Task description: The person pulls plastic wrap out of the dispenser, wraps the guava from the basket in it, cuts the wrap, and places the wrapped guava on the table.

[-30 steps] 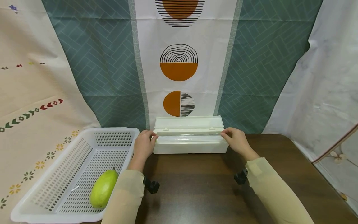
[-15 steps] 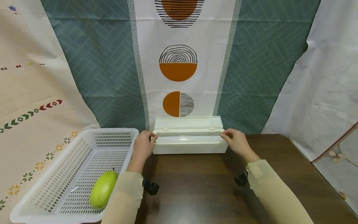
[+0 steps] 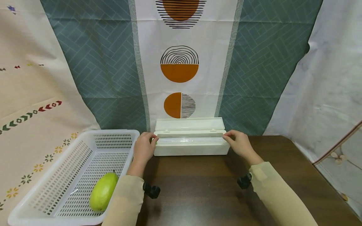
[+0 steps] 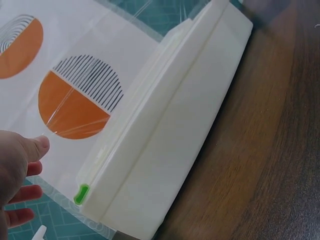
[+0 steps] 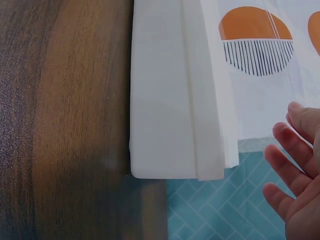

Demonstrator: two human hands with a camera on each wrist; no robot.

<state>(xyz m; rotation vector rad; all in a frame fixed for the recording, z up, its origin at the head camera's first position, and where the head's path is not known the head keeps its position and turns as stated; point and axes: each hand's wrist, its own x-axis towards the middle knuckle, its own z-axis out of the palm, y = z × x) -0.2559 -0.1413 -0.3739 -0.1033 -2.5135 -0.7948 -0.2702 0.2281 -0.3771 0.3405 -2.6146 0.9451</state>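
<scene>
A long white cling film dispenser box stands at the back of the table, its lid tipped up behind it. Clear cling film lies along the box's opening and shows as shiny streaks in the wrist views. My left hand pinches the film at the left end, thumb against the fingers. At the right end my right hand pinches it the same way. In the left wrist view a small green piece sits at the box's end.
On the left stands a white perforated basket with a green mango and a small white sliver in it. The dark wooden table ends at a rounded corner on the right. Patterned cloth hangs close behind the box.
Both hands keep their places at the box's two ends. The film raised over the opening a second ago now lies lower along it. The head view has shifted slightly.
</scene>
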